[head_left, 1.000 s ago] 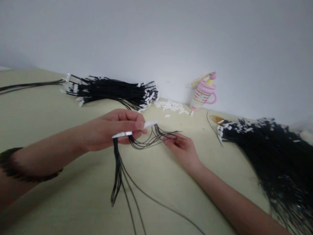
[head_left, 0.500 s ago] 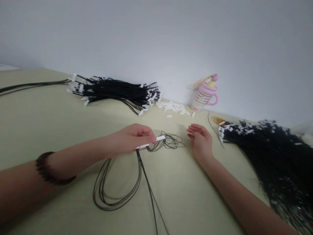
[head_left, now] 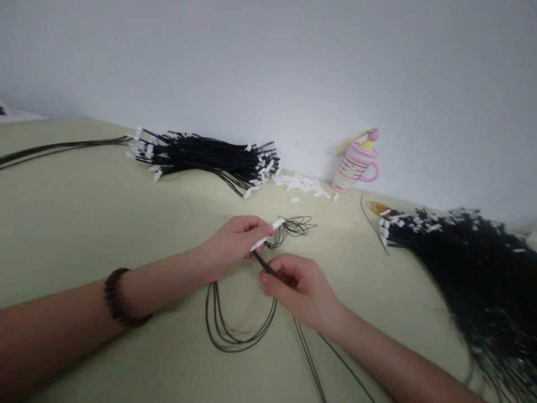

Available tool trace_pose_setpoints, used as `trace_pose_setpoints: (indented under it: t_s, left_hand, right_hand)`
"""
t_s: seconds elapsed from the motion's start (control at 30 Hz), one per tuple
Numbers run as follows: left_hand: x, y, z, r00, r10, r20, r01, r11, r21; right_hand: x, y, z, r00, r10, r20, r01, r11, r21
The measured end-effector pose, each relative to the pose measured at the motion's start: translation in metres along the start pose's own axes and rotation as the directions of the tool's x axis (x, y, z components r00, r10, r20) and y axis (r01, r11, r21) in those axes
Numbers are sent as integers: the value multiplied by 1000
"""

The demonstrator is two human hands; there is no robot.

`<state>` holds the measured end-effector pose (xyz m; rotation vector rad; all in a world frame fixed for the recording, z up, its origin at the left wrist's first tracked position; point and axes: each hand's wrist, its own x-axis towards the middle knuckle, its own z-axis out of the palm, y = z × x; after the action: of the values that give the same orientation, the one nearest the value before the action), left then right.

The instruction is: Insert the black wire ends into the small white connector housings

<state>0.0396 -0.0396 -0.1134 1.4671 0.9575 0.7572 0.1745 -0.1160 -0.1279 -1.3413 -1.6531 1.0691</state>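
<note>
Between thumb and fingers, my left hand (head_left: 239,246) pinches small white connectors (head_left: 258,244) joined to thin black cords. My right hand (head_left: 300,285) is closed on the black cords (head_left: 262,259) just below the lower white piece. A loop of black cord (head_left: 241,348) hangs beneath both hands, and loose ends run down toward the near side of the table. Beyond the fingertips, a tangle of thin dark strands (head_left: 300,225) spreads from the upper white piece. My fingers partly cover the connectors.
A bundle of black cords with white ends (head_left: 210,154) lies along the wall. Beside it are scattered small white pieces (head_left: 302,183) and a pink-and-white cup-shaped item (head_left: 356,165) with a handle. A large heap of black cords (head_left: 461,257) covers the right side.
My right hand has come in from the right and closed on the cords below the connectors. My left hand has shifted slightly right, still gripping the white pieces; the cord loop moved with it.
</note>
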Motion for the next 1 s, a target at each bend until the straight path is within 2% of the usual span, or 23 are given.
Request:
trace_pose_setpoints:
  t_s: [0.13,0.3,0.43,0.53,0.6,0.83,1.0]
  left_hand:
    - [1,-2,1,1000,3,-8,-3,1000,-17]
    - [0,0,1,1000,12,-1,-12,1000,2]
    - [-1,1,2,1000,-8,20,8,1000,-6]
    - [-1,-1,2,999,-15,33,15,1000,9]
    - [0,-1,2,1000,4,23,-5,999,37]
    - [0,2,2,997,33,75,-41,994,98]
    - [-1,1,1,996,45,82,-54,992,113]
  right_hand:
    - [2,7,-7,1000,-10,22,9,999,39]
    - [3,5,-13,996,-44,79,34,992,124]
    - [4,0,-18,983,7,183,-64,948,311]
    - [6,-1,-23,971,-18,237,-101,872,478]
    - [6,1,-25,970,-35,241,-101,842,531]
    - [6,7,-24,977,-101,191,-5,873,487]
    - [5,9,-21,983,-3,183,-81,890,450]
